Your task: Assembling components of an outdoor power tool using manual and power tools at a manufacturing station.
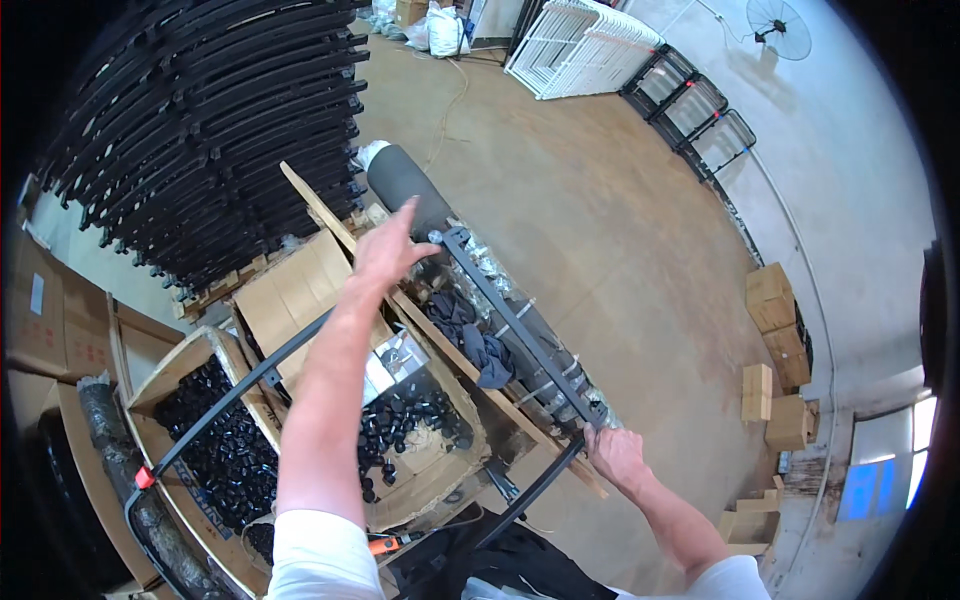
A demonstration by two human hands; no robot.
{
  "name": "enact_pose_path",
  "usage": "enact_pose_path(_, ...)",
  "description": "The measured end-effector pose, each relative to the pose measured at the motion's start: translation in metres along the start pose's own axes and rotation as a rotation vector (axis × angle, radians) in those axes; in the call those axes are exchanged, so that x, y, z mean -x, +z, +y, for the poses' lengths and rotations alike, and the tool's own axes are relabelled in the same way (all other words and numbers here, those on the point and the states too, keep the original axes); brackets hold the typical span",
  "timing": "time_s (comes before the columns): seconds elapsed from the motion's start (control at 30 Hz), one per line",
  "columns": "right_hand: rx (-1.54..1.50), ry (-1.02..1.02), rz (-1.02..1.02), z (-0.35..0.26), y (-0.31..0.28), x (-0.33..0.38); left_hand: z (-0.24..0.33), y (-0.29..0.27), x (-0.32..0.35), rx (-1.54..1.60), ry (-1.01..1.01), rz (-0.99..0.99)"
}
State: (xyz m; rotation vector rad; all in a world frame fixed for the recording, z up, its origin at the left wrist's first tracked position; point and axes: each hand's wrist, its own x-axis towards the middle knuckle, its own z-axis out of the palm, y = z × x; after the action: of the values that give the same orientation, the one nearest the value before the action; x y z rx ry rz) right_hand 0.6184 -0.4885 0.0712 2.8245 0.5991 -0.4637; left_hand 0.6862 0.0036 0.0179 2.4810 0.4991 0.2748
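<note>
A black metal bar (520, 330) with a bracket at each end slants across the middle of the view. My left hand (388, 248) is beside its far end, thumb and index finger stretched apart, not closed around it. At the near end, my right hand (615, 455) is wrapped round the corner where the bar meets a black tube (530, 497). Another black tube (240, 392), with a red clip (145, 478), passes under my left forearm. Beneath my arms are cardboard boxes holding many small black plastic parts (215, 430).
A grey roll (405, 185) and dark cloth (470, 335) lie beyond a wooden plank (470, 375). An orange-handled tool (390, 544) rests near me. Black frames (215, 140) are stacked far left; white frames (580, 50) lean at the back; cartons (770, 300) line the right wall.
</note>
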Motion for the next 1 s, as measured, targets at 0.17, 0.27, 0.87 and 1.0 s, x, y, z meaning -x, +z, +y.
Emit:
enact_pose_path(0.17,-0.013,-0.016,0.010,-0.010,0.002,-0.007,-0.065,-0.041,0.000,0.017,-0.199,0.573)
enact_pose_path(0.27,-0.019,-0.015,0.006,-0.004,0.003,-0.008,0.005,-0.009,-0.008,-0.167,0.044,0.329)
enact_pose_path(0.87,-0.030,0.009,-0.041,0.003,-0.001,-0.006,-0.033,-0.024,-0.008,-0.297,-0.089,0.062)
enact_pose_path(1.0,-0.022,-0.034,-0.066,-0.007,0.000,-0.010,-0.041,-0.014,-0.001,-0.244,0.151,0.352)
